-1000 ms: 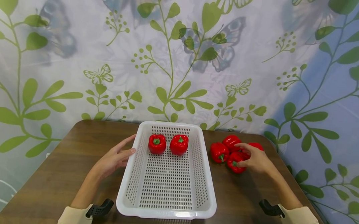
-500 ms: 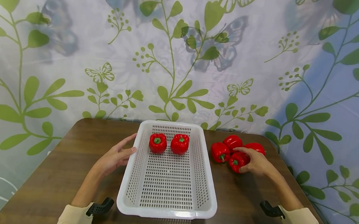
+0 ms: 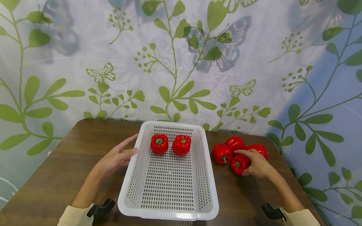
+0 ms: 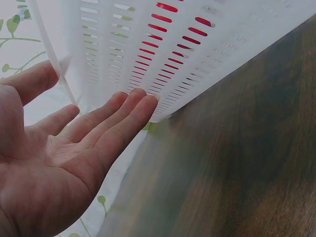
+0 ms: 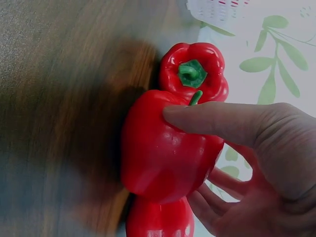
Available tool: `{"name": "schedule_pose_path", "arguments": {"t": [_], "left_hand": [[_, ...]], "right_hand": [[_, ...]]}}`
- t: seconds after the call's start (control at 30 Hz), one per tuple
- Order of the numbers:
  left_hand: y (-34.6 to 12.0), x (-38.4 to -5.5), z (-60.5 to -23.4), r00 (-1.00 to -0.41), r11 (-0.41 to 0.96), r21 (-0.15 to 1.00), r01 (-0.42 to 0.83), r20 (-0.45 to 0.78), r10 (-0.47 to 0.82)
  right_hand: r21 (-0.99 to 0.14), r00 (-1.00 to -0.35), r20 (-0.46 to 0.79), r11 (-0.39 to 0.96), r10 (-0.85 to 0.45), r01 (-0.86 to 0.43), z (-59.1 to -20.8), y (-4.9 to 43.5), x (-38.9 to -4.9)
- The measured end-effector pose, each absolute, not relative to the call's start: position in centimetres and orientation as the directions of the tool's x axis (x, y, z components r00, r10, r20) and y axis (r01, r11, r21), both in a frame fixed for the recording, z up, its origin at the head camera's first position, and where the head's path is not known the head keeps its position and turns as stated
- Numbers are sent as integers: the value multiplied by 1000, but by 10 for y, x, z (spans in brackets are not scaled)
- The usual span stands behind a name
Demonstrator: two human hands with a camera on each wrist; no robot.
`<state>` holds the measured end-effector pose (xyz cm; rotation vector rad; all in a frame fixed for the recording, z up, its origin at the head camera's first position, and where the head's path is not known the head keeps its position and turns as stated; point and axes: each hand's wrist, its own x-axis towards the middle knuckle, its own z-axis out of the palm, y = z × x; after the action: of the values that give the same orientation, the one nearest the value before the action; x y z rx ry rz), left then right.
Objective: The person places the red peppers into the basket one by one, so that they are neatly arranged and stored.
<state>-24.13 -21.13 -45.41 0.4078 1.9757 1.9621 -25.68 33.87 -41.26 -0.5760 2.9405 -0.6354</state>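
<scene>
A white perforated plastic basket (image 3: pixel 166 215) stands on the table with two red bell peppers (image 3: pixel 181 146) upright at its far end. My left hand (image 3: pixel 113 161) is beside its left side, fingers extended; in the left wrist view the fingertips (image 4: pixel 148 102) lie at the slotted outer wall, thumb near the rim. Right of the basket, my right hand (image 3: pixel 260 165) grips the nearest red bell pepper (image 5: pixel 163 153) of a cluster, thumb across its near side and the other fingers behind, partly hidden. The pepper's green stem (image 5: pixel 196 98) shows above the thumb.
Around the held pepper lie three more red bell peppers: one at the left (image 3: pixel 221 153), one behind (image 3: pixel 234 142) and one at the right (image 3: pixel 259 150). The brown wooden table (image 3: pixel 60 175) ends at a leaf-printed cloth backdrop (image 3: pixel 115 90).
My right hand has settled lower around the nearest pepper, thumb moving to its near side and fingers closing on it. The left hand, the basket and its two peppers stay put.
</scene>
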Motion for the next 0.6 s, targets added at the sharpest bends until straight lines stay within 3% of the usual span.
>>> {"name": "schedule_pose_path", "arguments": {"t": [0.6], "left_hand": [[-213,-241,-455,-908,23,1000,-22,-29,418]], "right_hand": [[-362,-949,62,879,-310,-311,-411,341,-253]]}}
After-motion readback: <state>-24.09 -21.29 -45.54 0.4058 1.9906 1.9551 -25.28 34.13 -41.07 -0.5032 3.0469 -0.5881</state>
